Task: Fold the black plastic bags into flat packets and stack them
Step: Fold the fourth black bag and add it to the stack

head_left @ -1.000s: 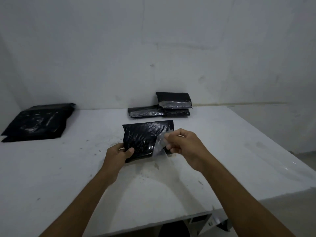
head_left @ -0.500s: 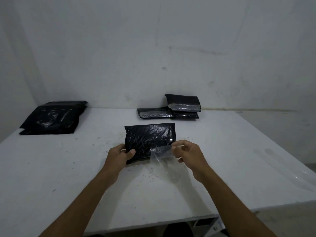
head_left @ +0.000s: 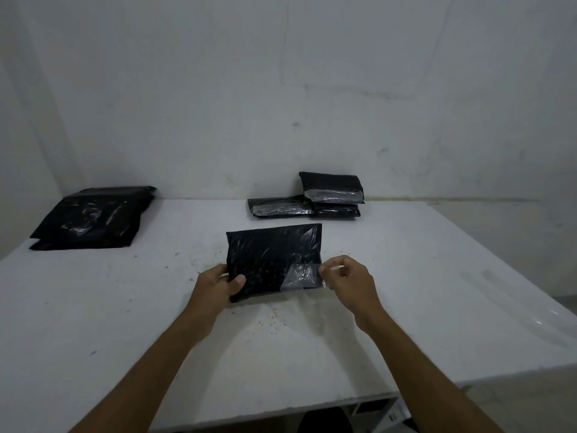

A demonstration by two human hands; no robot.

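Note:
A folded black plastic packet (head_left: 271, 254) lies flat in the middle of the white table (head_left: 437, 292). My left hand (head_left: 218, 284) pins its near left corner with the thumb on top. My right hand (head_left: 346, 279) pinches a clear strip of film (head_left: 301, 275) that lies across the packet's near right edge. At the back, a stack of finished black packets (head_left: 332, 192) with shiny clear strips rests against the wall. A pile of flat black bags (head_left: 93, 217) sits at the far left of the table.
A white wall stands right behind the table. Small crumbs are scattered on the surface near my hands. A clear sheet (head_left: 537, 317) lies along the table's right edge. Below the front edge a dark object shows (head_left: 324, 420).
My right hand has moved right and down, drawing the clear strip flat across the packet's near right edge. My left hand stays on the left corner. The camera has shifted.

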